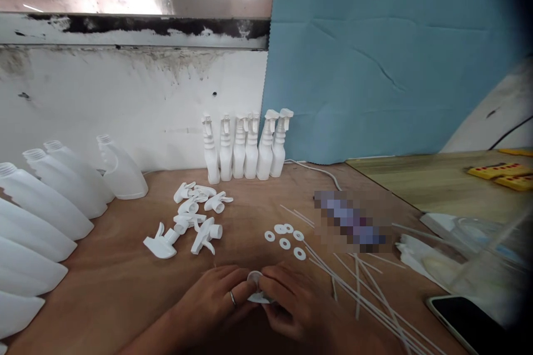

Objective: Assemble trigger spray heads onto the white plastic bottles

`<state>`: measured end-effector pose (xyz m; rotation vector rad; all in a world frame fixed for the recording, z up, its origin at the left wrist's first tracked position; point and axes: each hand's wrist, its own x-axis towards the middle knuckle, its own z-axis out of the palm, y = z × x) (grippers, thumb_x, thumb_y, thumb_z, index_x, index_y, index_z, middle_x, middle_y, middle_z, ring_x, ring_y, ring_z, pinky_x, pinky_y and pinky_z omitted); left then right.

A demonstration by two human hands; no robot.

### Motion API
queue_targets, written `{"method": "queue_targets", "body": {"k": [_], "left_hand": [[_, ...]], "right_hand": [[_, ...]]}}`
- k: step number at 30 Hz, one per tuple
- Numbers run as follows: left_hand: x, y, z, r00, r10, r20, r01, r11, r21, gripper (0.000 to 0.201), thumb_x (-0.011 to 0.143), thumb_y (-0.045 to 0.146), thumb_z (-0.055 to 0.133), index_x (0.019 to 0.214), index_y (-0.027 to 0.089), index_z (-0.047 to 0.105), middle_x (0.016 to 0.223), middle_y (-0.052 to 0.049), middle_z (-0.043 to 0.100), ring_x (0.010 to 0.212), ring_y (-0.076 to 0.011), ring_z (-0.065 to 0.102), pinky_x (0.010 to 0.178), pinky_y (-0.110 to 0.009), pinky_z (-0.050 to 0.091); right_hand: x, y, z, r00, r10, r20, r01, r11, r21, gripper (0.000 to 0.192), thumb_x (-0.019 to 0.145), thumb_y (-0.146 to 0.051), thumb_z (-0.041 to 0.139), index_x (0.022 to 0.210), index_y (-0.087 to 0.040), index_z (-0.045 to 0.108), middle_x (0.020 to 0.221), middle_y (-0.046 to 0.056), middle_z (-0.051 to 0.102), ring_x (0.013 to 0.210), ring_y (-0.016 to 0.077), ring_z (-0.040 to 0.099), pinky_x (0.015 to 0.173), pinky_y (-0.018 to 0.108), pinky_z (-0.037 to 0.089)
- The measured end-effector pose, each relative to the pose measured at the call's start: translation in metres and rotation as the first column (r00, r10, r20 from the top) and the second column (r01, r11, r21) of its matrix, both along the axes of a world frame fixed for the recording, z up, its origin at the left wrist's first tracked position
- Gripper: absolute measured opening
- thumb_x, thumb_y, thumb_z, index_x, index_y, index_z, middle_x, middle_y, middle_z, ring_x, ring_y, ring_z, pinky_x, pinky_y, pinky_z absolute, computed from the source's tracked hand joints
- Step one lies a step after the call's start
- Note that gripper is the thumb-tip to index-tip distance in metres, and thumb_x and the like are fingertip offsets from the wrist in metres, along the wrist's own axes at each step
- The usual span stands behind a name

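Washer (255,279), pinched between both hands (254,302)

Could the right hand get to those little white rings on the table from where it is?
Probably yes. The white rings lie just beyond the right hand on bare table, nothing between. But both hands, left hand too, are pinching a small white part, so it isn't free.

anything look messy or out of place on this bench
Mostly orderly. The trigger spray heads lie in a loose jumble, some overlapping, and the thin dip tubes are scattered crisscross. The assembled bottles stand upright in a row. No spill shows.
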<state>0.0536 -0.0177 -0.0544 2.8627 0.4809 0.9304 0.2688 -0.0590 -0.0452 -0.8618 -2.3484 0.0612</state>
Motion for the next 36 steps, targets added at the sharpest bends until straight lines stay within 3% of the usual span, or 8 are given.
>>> {"method": "queue_targets", "body": {"k": [4,10,14,17,20,23,29,36], "left_hand": [[-0.002,0.003,0.002,1.000,0.008,0.010,-0.009,0.999,0.048,0.016,0.096,0.019,0.047,0.111,0.013,0.050,0.094,-0.008,0.066,0.081,-0.0199,0.063,0.070,-0.031,0.056],[-0.004,0.002,0.002,1.000,0.014,-0.001,-0.014,0.998,0.056,0.019,0.095,0.018,0.047,0.114,0.012,0.049,0.094,-0.008,0.065,0.078,-0.0206,0.062,0.067,-0.033,0.056],[-0.006,0.001,-0.002,0.999,0.046,0.002,-0.046,0.999,0.009,0.020,0.094,0.016,0.050,0.113,0.014,0.048,0.100,-0.009,0.064,0.083,-0.0204,0.060,0.072,-0.033,0.054],[-0.006,0.002,-0.004,0.996,0.086,0.017,-0.085,0.996,-0.042,0.017,0.091,0.012,0.051,0.107,0.016,0.046,0.097,-0.007,0.063,0.080,-0.0192,0.057,0.071,-0.032,0.051],[-0.004,0.001,-0.003,0.993,0.112,0.047,-0.105,0.985,-0.138,0.029,0.086,0.008,0.052,0.112,0.018,0.044,0.098,-0.006,0.062,0.084,-0.0191,0.056,0.076,-0.032,0.050],[-0.003,0.001,0.000,0.993,0.111,0.036,-0.102,0.976,-0.194,0.038,0.082,0.006,0.052,0.116,0.019,0.043,0.101,-0.005,0.061,0.088,-0.0191,0.056,0.079,-0.032,0.049],[-0.002,0.000,0.001,0.993,0.112,0.044,-0.098,0.965,-0.244,0.036,0.082,0.007,0.053,0.114,0.020,0.044,0.097,-0.005,0.060,0.085,-0.0182,0.055,0.076,-0.030,0.049],[-0.003,0.002,-0.003,0.990,0.128,0.054,-0.107,0.950,-0.295,0.037,0.084,0.009,0.054,0.116,0.023,0.042,0.099,-0.003,0.060,0.086,-0.0166,0.057,0.076,-0.028,0.048]], "right_hand": [[-0.005,-0.001,0.003,0.996,-0.077,0.047,0.079,0.995,-0.057,0.041,0.081,-0.003,0.046,0.121,-0.013,0.049,0.111,0.014,0.064,0.093,0.0262,0.063,0.081,0.038,0.056],[-0.008,-0.002,0.007,0.992,-0.088,0.091,0.098,0.989,-0.112,0.035,0.082,-0.003,0.047,0.115,-0.014,0.052,0.107,0.012,0.064,0.082,0.0268,0.059,0.073,0.044,0.054],[-0.001,-0.003,0.015,0.989,-0.098,0.112,0.126,0.952,-0.279,0.052,0.086,-0.011,0.058,0.134,-0.023,0.043,0.127,0.009,0.057,0.106,0.0268,0.056,0.094,0.044,0.048],[0.016,0.004,0.026,0.987,-0.151,0.053,0.159,0.949,-0.272,0.060,0.090,-0.020,0.059,0.143,-0.026,0.033,0.136,0.009,0.053,0.119,0.0268,0.052,0.103,0.047,0.039],[0.047,0.019,0.035,0.955,-0.296,-0.003,0.288,0.934,-0.213,0.024,0.096,-0.021,0.046,0.117,-0.023,0.058,0.111,0.008,0.067,0.103,0.0263,0.059,0.094,0.046,0.041],[0.078,0.034,0.039,0.900,-0.424,0.101,0.435,0.854,-0.285,0.020,0.093,-0.023,0.048,0.083,-0.021,0.066,0.081,0.007,0.070,0.078,0.0263,0.063,0.080,0.045,0.043],[0.098,0.041,0.021,0.879,-0.465,0.108,0.462,0.772,-0.437,0.015,0.086,-0.023,0.056,0.099,-0.022,0.062,0.074,0.001,0.068,0.067,0.0211,0.064,0.062,0.032,0.049],[0.091,0.044,0.015,0.880,-0.475,0.005,0.426,0.784,-0.452,0.023,0.084,-0.021,0.051,0.104,-0.020,0.063,0.078,0.003,0.068,0.072,0.0224,0.064,0.067,0.034,0.050]]}}
